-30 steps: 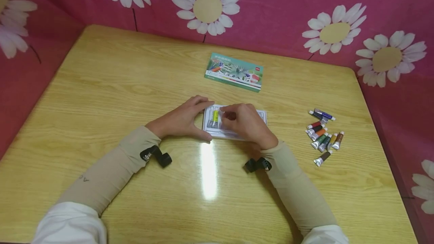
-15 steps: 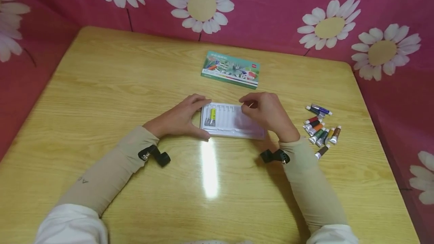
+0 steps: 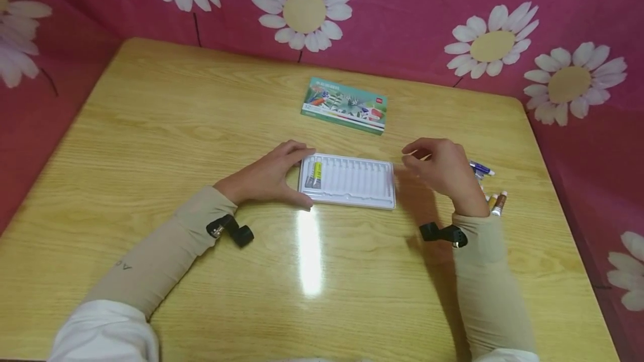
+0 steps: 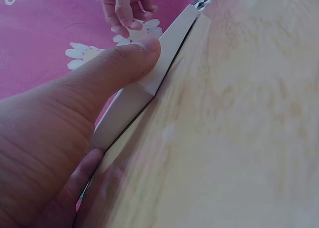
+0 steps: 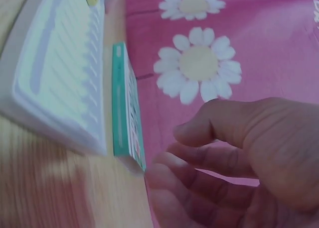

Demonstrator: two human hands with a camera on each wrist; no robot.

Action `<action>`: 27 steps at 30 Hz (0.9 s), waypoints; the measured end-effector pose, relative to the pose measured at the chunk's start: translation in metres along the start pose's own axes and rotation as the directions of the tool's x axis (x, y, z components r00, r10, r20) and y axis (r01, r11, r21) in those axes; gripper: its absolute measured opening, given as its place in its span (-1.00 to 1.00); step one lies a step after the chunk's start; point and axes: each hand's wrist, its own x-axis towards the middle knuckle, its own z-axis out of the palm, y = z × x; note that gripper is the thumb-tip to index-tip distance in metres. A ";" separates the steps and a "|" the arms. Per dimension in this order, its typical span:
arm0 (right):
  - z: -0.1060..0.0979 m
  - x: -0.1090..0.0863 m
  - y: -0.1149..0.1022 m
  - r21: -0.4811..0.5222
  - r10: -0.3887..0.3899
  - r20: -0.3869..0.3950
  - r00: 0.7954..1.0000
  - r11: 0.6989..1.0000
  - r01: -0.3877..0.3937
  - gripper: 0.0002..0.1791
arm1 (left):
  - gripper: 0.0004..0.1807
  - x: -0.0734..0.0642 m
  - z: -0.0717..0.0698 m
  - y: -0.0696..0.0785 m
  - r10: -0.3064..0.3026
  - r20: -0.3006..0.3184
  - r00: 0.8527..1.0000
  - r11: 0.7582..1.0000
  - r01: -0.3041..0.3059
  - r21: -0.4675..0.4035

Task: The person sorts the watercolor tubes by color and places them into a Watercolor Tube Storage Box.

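A white plastic paint tray (image 3: 357, 182) with a row of narrow slots lies mid-table. In its leftmost slots sit a yellow-labelled paint tube (image 3: 317, 173) and a pale paint tube (image 3: 309, 179). My left hand (image 3: 264, 176) holds the tray's left end, fingers at the back corner and thumb at the front. In the left wrist view the thumb (image 4: 119, 63) presses on the tray's side wall. Beyond the tray's right end, my right hand (image 3: 445, 169) is raised over the table, fingers loosely bent, with nothing between them. The right wrist view shows its thumb and fingers apart.
Behind the tray lies a green printed paint box (image 3: 344, 106). To the right are loose paint tubes, among them a blue tube (image 3: 482, 168) and a brown tube (image 3: 500, 203); my right hand and forearm hide others. A pink flowered cloth (image 3: 402, 21) rises behind the wooden table (image 3: 201, 105).
My right hand has moved from the tray's slots rightward past its end, toward the loose tubes, uncovering the rest of the slots. My left hand stays on the tray.
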 end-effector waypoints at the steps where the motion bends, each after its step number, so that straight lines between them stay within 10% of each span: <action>1: -0.002 -0.001 0.003 0.005 0.011 -0.002 1.000 1.000 -0.011 -0.67 | 0.31 0.000 0.000 0.000 -0.001 0.002 1.000 1.000 0.001 -0.002; 27: -0.041 -0.013 0.083 -0.042 0.195 0.059 0.979 0.980 -0.192 -0.47 | 0.31 0.000 0.003 0.002 -0.022 0.020 1.000 1.000 0.022 0.000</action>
